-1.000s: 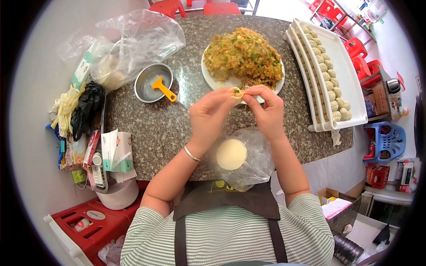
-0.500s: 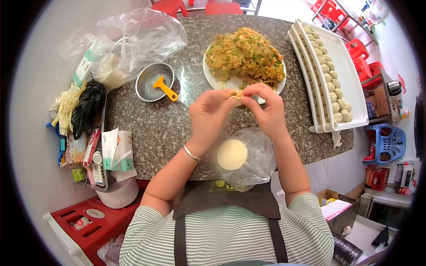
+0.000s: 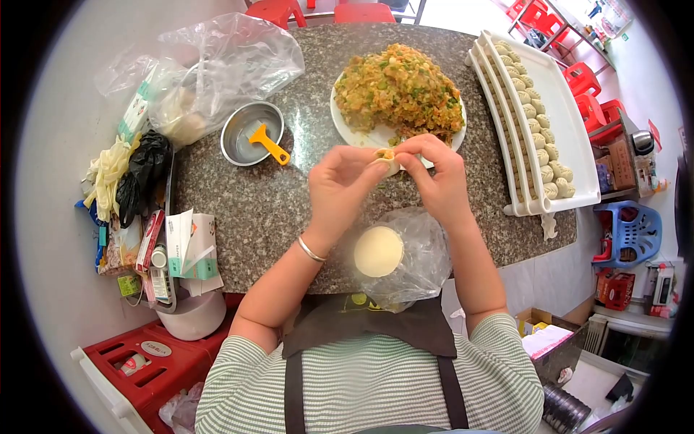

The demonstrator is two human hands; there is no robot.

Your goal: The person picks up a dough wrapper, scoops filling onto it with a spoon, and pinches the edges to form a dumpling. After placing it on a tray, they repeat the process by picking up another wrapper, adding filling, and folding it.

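Note:
Both hands hold a partly folded dumpling (image 3: 391, 166) just in front of the plate, with orange and green filling showing in its opening. My left hand (image 3: 340, 182) cups the dumpling, its thumb and fingers closed around the left side. At the right edge, the thumb and forefinger of my right hand (image 3: 439, 173) pinch the wrapper. Behind my fingers, a heap of chopped filling (image 3: 401, 87) sits on a white plate (image 3: 345, 129). Closer to my body lie round pale dumpling wrappers (image 3: 378, 252) on a clear plastic bag (image 3: 426, 249).
Stacked white trays (image 3: 567, 108) at the right carry rows of pleated dumplings (image 3: 542, 141). A metal bowl (image 3: 233, 141) with a yellow-handled scraper (image 3: 273, 147) stands at left. Behind it lies a large clear bag (image 3: 246, 58). A tissue box (image 3: 191, 246) is at the table's left edge.
My right hand has shifted slightly along the wrapper's edge, and more of the dumpling's pale side now shows between my hands. The bowl, plate and trays are unmoved.

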